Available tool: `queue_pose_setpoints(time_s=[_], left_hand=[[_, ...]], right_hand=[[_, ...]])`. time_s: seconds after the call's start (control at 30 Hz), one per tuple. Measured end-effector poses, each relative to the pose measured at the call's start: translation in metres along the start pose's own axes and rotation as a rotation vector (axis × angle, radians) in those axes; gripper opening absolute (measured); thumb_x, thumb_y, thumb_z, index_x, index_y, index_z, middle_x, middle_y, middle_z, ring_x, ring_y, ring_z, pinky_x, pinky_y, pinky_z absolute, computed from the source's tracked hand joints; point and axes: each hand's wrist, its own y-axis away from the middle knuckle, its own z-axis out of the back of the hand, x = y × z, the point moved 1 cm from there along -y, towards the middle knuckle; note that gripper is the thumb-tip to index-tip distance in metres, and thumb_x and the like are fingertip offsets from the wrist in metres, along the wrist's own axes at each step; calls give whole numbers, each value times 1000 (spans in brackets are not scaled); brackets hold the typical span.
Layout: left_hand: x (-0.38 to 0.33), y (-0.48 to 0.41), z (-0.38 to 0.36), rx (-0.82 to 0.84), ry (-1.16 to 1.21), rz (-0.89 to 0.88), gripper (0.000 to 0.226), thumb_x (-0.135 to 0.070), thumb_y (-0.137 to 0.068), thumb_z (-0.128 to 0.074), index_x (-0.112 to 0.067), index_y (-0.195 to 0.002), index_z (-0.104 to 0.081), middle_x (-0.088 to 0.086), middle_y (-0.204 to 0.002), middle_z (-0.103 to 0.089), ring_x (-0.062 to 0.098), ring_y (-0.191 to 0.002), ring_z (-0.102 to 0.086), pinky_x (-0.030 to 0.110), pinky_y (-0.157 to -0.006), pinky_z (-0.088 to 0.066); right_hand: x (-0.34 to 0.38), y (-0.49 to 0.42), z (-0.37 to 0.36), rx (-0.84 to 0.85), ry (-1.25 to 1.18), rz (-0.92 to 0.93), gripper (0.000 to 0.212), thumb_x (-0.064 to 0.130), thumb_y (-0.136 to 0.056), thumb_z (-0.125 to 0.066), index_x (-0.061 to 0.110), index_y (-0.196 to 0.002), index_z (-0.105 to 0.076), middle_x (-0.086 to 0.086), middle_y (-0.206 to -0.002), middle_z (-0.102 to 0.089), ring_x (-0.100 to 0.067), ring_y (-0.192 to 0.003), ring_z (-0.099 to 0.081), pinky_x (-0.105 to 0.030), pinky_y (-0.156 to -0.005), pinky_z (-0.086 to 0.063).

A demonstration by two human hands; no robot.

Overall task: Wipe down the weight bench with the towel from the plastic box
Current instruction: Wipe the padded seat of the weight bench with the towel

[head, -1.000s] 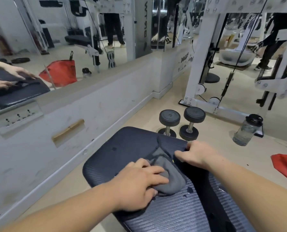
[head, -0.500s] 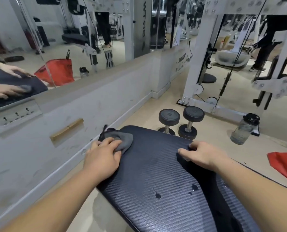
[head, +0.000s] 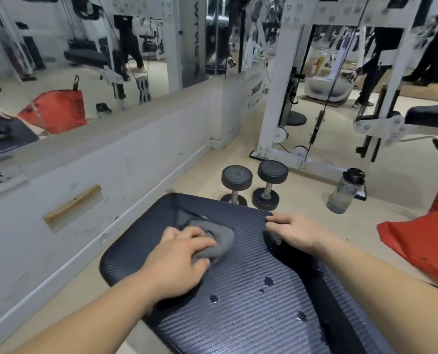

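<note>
Fingers of the left hand are curled around a bunched grey towel, pressing it onto the dark ribbed pad of the weight bench near its far end, the cloth bulging out just past the fingertips. To their right, the right hand rests with fingers fairly straight on the pad's far right corner, holding nothing. A few water drops sit on the pad nearer the person. Beyond both hands two dumbbells stand on the floor, with a water bottle and a red bag further right.
</note>
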Motion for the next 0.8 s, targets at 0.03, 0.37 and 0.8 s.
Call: queue_pose_setpoints(time_s=[0.03, 0.37, 0.8], left_hand=[[-4, -2, -1, 35, 21, -36, 40, -46, -91, -51, -54, -130, -52, -34, -138, -42, 14, -113, -32, 40, -103, -46], [-87, -59, -36, -37, -74, -60, 39, -39, -99, -46, -46, -137, -52, -28, -145, -43, 20, -121, -34, 41, -97, -48], [-160, -56, -70, 122, 7, -328, 38, -42, -96, -50, -50, -133, -53, -32, -139, -46, 16, -113, -34, 39, -99, -47]], right_hand=[[-8, 3, 5, -12, -63, 2, 40, 48, -89, -59, 34, -124, -72, 9, -134, -71, -15, -126, -63, -33, -112, -42], [-97, 58, 32, -78, 167, -90, 47, 37, -99, -45, 32, -144, -58, 14, -156, -50, -19, -145, -46, -38, -121, -35], [-118, 62, 58, -128, 2, 28, 41, 8, -103, -45, 19, -138, -64, 5, -141, -64, -13, -134, -54, -19, -110, -35]])
